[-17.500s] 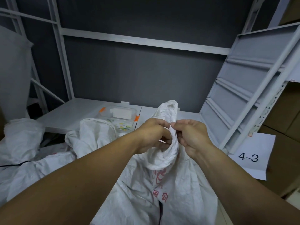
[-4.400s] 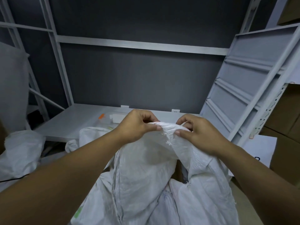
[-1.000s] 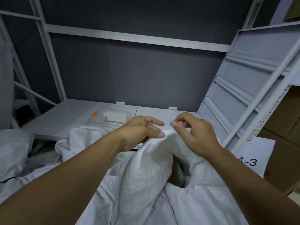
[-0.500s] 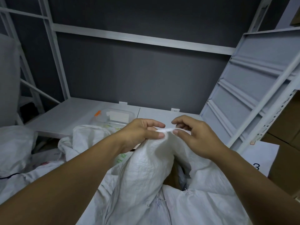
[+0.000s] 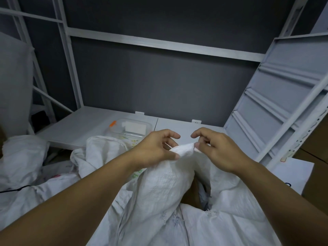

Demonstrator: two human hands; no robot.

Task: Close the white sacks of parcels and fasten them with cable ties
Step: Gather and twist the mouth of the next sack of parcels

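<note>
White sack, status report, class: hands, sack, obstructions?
Left hand and right hand pinch sack rim. Mouth open below, no tie visible. Nothing in the way.

A single wide-angle camera, worn on the person's head, faces forward and down at close range. Both forearms enter from the lower corners and meet at centre frame, where the left hand point(image 5: 156, 150) and right hand point(image 5: 218, 153) sit nearest the lens axis. A white sack point(image 5: 159, 201) fills the lower half, just beneath the camera. A grey shelf point(image 5: 74, 128) crosses mid-frame beyond the hands, and a dark wall point(image 5: 159, 82) fills the upper half. Rack uprights point(image 5: 71, 68) lean outward toward the edges.
</note>
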